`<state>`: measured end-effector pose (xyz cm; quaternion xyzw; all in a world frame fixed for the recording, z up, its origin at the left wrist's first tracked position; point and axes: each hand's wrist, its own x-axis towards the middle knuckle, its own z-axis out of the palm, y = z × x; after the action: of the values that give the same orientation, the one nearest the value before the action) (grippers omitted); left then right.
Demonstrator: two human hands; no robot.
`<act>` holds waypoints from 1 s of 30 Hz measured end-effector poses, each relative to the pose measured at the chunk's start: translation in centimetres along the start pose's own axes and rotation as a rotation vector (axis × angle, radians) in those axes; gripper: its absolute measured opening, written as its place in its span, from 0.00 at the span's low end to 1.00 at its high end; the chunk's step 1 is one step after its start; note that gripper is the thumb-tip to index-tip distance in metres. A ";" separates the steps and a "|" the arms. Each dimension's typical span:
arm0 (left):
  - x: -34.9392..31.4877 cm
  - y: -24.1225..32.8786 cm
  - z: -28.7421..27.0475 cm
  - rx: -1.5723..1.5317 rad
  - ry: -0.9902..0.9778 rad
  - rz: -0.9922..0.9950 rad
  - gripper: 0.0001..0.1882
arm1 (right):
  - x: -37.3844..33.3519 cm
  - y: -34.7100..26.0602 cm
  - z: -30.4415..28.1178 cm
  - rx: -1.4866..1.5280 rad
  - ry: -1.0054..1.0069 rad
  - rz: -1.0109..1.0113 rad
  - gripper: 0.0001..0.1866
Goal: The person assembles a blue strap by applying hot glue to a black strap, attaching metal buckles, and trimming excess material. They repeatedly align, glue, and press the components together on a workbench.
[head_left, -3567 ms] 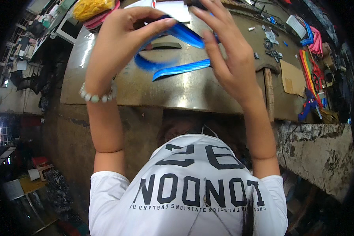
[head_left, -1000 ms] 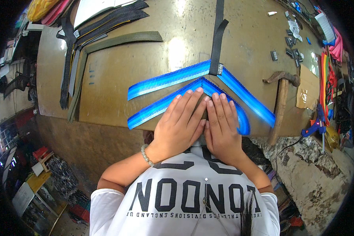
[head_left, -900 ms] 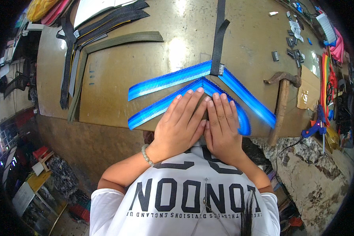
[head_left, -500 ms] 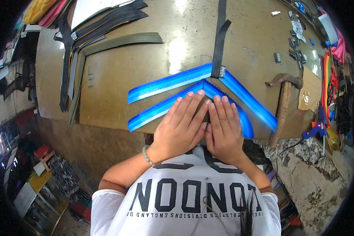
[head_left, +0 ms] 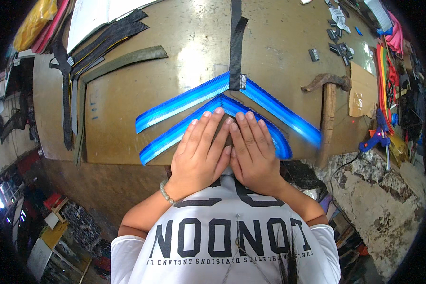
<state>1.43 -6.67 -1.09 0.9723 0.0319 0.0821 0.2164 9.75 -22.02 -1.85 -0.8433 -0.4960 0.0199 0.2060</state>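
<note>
My left hand (head_left: 197, 147) lies flat with its fingers stretched out, tips on the lower edge of a blue striped ribbon strip (head_left: 175, 134) bent into a V. Beside it, my right hand (head_left: 252, 146) is just as flat, its fingertips against the strip's right arm. Neither hand grips anything; part of the strip is hidden under the fingers. Beyond it lies a second bent blue striped strip (head_left: 183, 102). A black webbing strap (head_left: 236, 54) runs away from that strip's peak, with a small printed label (head_left: 243, 81) at its end.
A hammer (head_left: 328, 102) with a wooden handle lies right of the strips, near cardboard (head_left: 363, 92) and a blue glue gun (head_left: 377, 135). Several small black labels (head_left: 314, 55) lie at the far right. Olive webbing (head_left: 123, 59) and black straps (head_left: 111, 37) lie at the left on the table (head_left: 189, 52).
The view has shifted, so the table things appear farther left. Both hands stay flat over the nearer strip, with no clear change in their pose.
</note>
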 end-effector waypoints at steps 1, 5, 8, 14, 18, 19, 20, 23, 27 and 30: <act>0.0 0.1 0.0 0.004 0.000 -0.001 0.24 | 0.0 0.0 0.0 0.001 -0.002 0.002 0.29; 0.2 0.1 -0.3 -0.046 0.025 0.000 0.22 | 0.0 0.0 0.0 -0.003 -0.005 0.006 0.29; 0.3 -0.7 -1.4 -0.312 0.050 -0.027 0.21 | 0.2 0.4 -0.5 -0.021 -0.008 -0.029 0.27; -0.4 -1.0 -3.7 -0.029 0.125 -0.218 0.21 | 1.8 0.4 -1.6 0.042 0.203 0.045 0.21; 0.2 -0.8 -3.9 -0.297 0.114 -0.237 0.20 | 2.4 -0.2 -1.8 -0.011 0.115 0.178 0.21; 0.5 -0.7 -4.0 -0.397 0.108 -0.271 0.19 | 2.5 -0.2 -2.0 -0.030 0.140 0.167 0.18; 0.8 -0.6 -4.3 -0.495 0.099 -0.287 0.19 | 2.6 -0.2 -2.3 -0.008 0.135 0.184 0.16; 2.7 -1.3 -5.6 -0.575 0.121 -0.279 0.13 | 3.2 0.2 -3.8 0.084 0.166 0.232 0.11; 6.2 -2.9 -6.6 -0.509 0.108 -0.224 0.09 | 5.8 1.4 -6.4 0.223 0.194 0.287 0.07; 8.4 -4.1 -6.0 -0.349 0.090 -0.177 0.08 | 8.3 3.1 -6.1 0.257 0.141 0.266 0.06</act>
<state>8.58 0.38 3.77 0.9088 0.1123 0.1105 0.3864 17.98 -18.34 4.04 -0.8674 -0.3581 0.0513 0.3418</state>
